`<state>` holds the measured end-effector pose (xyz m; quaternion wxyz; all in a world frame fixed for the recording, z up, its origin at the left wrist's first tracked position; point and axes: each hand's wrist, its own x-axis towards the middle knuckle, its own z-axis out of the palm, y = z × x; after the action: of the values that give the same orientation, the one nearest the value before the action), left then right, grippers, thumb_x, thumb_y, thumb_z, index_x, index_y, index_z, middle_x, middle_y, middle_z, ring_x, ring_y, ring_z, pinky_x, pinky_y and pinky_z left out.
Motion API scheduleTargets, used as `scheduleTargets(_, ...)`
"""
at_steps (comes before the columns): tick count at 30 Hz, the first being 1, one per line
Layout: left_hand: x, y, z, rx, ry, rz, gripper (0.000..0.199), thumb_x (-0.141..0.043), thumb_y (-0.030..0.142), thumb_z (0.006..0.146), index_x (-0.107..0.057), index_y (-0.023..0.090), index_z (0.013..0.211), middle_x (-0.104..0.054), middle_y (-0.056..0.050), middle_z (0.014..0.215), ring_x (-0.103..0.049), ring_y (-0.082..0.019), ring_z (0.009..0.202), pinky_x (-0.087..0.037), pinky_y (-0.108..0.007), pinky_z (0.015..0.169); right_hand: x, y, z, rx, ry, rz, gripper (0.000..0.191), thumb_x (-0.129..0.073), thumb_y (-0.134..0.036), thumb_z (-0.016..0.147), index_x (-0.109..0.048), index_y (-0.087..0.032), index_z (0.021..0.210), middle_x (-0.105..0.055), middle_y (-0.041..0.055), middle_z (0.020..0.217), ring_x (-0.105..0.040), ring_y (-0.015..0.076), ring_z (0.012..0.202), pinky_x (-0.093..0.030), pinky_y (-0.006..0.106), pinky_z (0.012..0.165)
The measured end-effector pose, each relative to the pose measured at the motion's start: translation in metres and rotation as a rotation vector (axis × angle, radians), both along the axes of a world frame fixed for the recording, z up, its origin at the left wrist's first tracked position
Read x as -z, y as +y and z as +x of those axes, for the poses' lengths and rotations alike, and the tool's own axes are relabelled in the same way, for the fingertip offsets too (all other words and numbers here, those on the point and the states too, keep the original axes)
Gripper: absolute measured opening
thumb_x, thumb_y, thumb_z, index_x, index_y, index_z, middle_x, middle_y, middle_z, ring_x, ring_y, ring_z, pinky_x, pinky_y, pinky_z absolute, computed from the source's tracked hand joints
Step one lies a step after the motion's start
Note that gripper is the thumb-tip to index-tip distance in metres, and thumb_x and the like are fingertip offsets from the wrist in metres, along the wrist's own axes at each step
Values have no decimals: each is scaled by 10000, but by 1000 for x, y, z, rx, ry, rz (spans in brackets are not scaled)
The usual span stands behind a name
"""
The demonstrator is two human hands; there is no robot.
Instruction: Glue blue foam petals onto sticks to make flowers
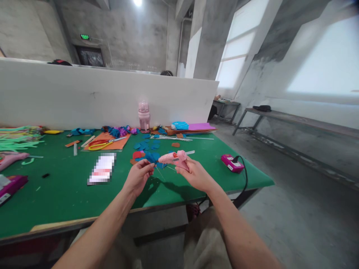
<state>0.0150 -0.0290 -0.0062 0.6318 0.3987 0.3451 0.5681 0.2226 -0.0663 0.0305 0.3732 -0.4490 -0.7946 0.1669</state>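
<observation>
My right hand (pixel 196 175) is wrapped round the handle of a pink hot glue gun (pixel 175 158), with a glue stick (pixel 190 152) jutting from its rear. The nozzle points left and ends close to the fingertips of my left hand (pixel 141 173). Those fingers are pinched together, and what they hold is too small and blurred to name. Blue cut pieces (pixel 151 156) show right behind the fingertips, beside a red piece (pixel 138 154). Thin wires (pixel 160 173) stick out below the nozzle.
Yellow-handled scissors (pixel 100 145) lie on orange sheets to the left, behind a blurred-out phone-like rectangle (pixel 102 169). A pink bottle (pixel 144 116) stands against the white partition (pixel 112 93). At right is a magenta box (pixel 232 163) with a black cable near the table edge.
</observation>
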Motion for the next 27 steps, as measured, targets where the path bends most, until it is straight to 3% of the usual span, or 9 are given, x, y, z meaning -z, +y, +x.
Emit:
scheduleTargets(6,1,1,0,-1,-12,-8,198,-737,161,576,-559,133,661,-574,16,617,-501,-70,550,-364,-199,526,-1,1,1,11,15,0,311,-467,-324,846,-559,-158,1092,-622,99,1056,-570,225,990,-434,341,859)
scheduleTargets(13,2,2,-2,-6,-16,3,188,-733,156,586,-570,128,674,-579,16,619,-508,-67,548,-375,-191,522,-3,-1,1,23,30,-25,209,-498,-302,814,-598,-162,933,-632,85,954,-585,198,836,-451,310,750)
scheduleTargets(15,2,3,-2,-9,-22,-9,190,-732,153,587,-566,128,676,-590,8,625,-514,-67,547,-381,-187,519,-4,0,3,25,97,-100,195,-501,-298,808,-593,-156,904,-636,69,864,-575,156,688,-456,275,647)
scheduleTargets(20,-1,3,-3,15,-101,-104,201,-728,131,588,-545,137,670,-620,-21,643,-544,-83,560,-417,-189,527,-3,6,14,-95,464,-486,272,-507,-357,809,-524,-164,1000,-619,25,790,-412,48,407,-346,189,377)
scheduleTargets(23,-2,1,-4,69,-176,-176,186,-713,113,605,-544,142,677,-635,-38,683,-558,-88,579,-443,-195,540,4,13,21,-120,568,-611,297,-586,-350,758,-546,-157,981,-607,9,718,-389,35,377,-308,168,334)
scheduleTargets(27,-3,-1,-5,114,-238,-201,154,-688,100,634,-546,141,674,-635,-42,699,-561,-91,580,-458,-198,529,17,25,29,-99,720,-667,245,-614,-360,727,-581,-146,841,-567,-8,636,-413,46,406,-409,192,392)
